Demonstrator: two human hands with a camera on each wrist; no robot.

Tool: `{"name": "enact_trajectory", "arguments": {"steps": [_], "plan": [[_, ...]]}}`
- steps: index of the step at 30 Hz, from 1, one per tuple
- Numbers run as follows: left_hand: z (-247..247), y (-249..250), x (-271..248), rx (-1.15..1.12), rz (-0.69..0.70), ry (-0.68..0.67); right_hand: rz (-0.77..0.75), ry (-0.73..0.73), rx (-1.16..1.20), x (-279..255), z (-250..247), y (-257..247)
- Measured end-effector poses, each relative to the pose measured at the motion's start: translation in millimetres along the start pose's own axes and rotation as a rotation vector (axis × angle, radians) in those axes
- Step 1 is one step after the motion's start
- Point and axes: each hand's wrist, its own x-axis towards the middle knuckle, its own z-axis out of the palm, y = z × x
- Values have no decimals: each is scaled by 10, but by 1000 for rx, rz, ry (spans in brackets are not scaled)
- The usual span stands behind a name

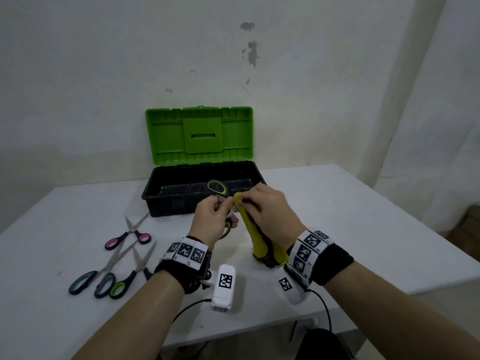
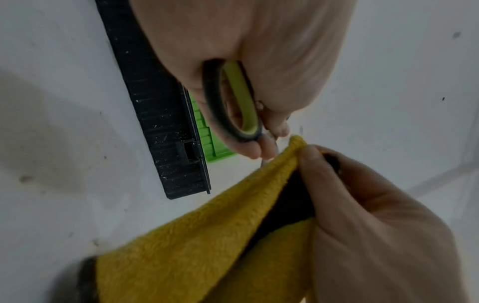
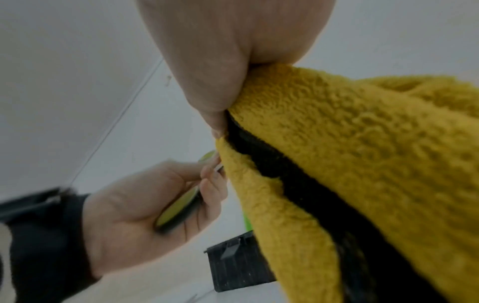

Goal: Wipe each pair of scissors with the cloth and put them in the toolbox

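Note:
My left hand [image 1: 213,216] grips a pair of scissors with black and yellow-green handles [image 1: 217,187] just in front of the toolbox; one handle loop [image 2: 237,102] sits in my curled fingers. My right hand [image 1: 267,211] pinches a yellow cloth with a black edge [image 1: 255,237] around the blades, which are hidden inside the fold [image 2: 282,162]. The cloth [image 3: 350,143] hangs down to the table. The black toolbox [image 1: 166,201] stands open, with its green lid [image 1: 200,133] upright.
Three more pairs of scissors lie on the white table [image 1: 363,216] at the left: pink-handled [image 1: 130,236], teal-handled [image 1: 93,279] and green-handled [image 1: 124,281]. The wall rises right behind the toolbox. The table's front edge runs under my forearms.

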Motion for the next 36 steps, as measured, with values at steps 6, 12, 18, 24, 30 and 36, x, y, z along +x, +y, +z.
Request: {"name": "enact_trajectory", "arguments": {"steps": [6,12,18,24,30,36], "plan": [[-36,-62,-5,26,2,-2,180,32,-92,137,-118,201],[-12,-61,10,37,-10,-8,10,-63,-83,20,-44,16],[8,-101,-45,-58,-77,19,205,-26,-84,88,-134,141],[-31,-25,19,-376,-293,142,85,-118,-108,100,-223,-146],[61,1,-79,-306,-294,79,64,-357,-159,88,5,-333],[-62,-64,-38,-223,-195,92,33,-425,-197,96,14,-313]]}}
